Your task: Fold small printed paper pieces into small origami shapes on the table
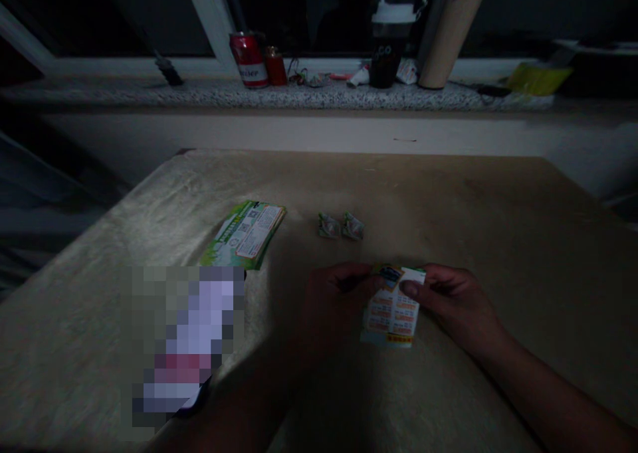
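A small printed leaflet (391, 313), white and green with orange text blocks and a dark picture at its top, is held upright above the table. My left hand (343, 293) pinches its upper left side, and much of that hand lies in shadow. On the opposite edge, my right hand (448, 297) grips the leaflet with the thumb across its front. Just beyond the hands lie two small wrapped packets, the left packet (329, 226) and the right packet (353, 226), side by side. To the left rests a stack of green and white leaflets (249, 234).
A pixelated, phone-like lit object (199, 340) lies left of my hands on the table (473, 200). Along the granite windowsill (199, 97) stand a red can (248, 60), a red lighter-like object (276, 66), a dark lidded cup (386, 51), a cardboard tube (451, 34) and a yellow item (538, 79).
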### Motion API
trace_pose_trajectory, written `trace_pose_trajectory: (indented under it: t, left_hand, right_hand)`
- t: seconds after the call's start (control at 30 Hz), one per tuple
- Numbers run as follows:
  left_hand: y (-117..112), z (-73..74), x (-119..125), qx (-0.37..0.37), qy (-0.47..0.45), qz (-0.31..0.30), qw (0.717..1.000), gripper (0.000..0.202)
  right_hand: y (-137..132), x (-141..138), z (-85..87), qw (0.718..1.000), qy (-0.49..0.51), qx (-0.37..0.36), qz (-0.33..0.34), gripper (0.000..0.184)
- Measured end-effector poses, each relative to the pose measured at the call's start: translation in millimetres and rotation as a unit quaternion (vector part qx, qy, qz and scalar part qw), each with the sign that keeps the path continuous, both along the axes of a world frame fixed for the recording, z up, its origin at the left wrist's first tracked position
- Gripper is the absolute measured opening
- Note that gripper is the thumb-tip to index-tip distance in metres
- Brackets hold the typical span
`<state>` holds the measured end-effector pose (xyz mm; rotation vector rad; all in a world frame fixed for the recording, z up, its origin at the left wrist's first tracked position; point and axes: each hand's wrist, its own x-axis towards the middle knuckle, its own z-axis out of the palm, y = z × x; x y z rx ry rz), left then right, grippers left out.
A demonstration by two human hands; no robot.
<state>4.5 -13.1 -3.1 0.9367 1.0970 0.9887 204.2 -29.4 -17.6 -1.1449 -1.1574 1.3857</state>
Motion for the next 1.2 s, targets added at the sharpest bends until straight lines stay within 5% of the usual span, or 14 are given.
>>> trace_pose_trajectory:
  t: [0.73,1.2]
  left_hand:
    - [6.3,-3.0,-8.3,0.05,0.03,-0.044,0.997,0.005]
    - [10.5,-8.3,-13.4,-0.034,0.007,-0.047,0.998,0.014]
  right_hand:
    - [3.0,9.1,-2.0,0.999,0.004,-0.036,0.01,0.02]
    - [6.9,17.1,3.2,0.999,-0.024,-0.006,0.044,0.037]
